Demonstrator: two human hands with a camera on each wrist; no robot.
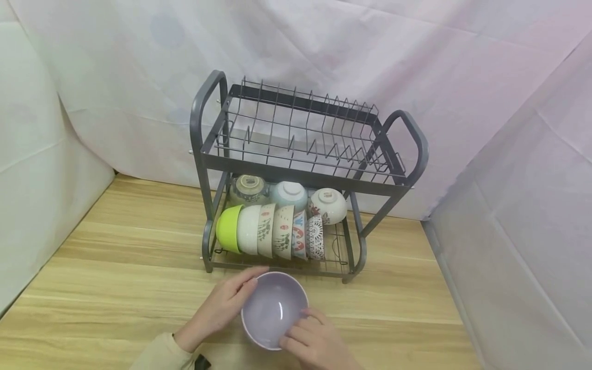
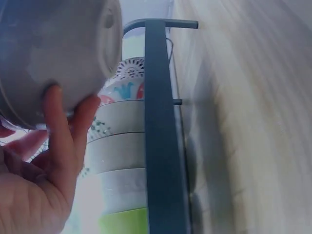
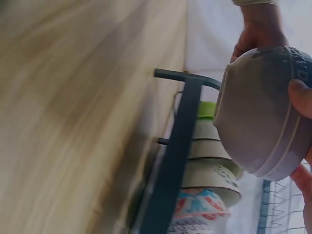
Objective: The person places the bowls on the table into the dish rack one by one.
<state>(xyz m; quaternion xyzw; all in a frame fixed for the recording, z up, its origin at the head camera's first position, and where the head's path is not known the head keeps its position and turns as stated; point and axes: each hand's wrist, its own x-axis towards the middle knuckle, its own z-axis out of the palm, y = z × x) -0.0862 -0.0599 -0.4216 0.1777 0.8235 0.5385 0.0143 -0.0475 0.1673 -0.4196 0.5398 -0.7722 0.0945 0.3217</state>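
A lavender-grey bowl (image 1: 274, 308) is held in front of the dish rack, its inside facing up toward the head camera. My left hand (image 1: 225, 303) grips it at the left, with the thumb at the rim and fingers spread under the outer wall, as the left wrist view shows. On the lower right side my right hand (image 1: 319, 339) holds the rim, fingertips curled over into the bowl. The bowl's outside (image 3: 258, 112) and foot ring show in the right wrist view, above the table and close to the rack's front bar.
A dark two-tier dish rack (image 1: 277, 169) stands on the wooden table (image 1: 115, 246). Its lower tier carries a front row of nested bowls on their sides, from a lime green bowl (image 1: 228, 229) to a black-patterned one (image 1: 316, 237). Several upturned bowls sit behind. White cloth (image 1: 139, 77) hangs around.
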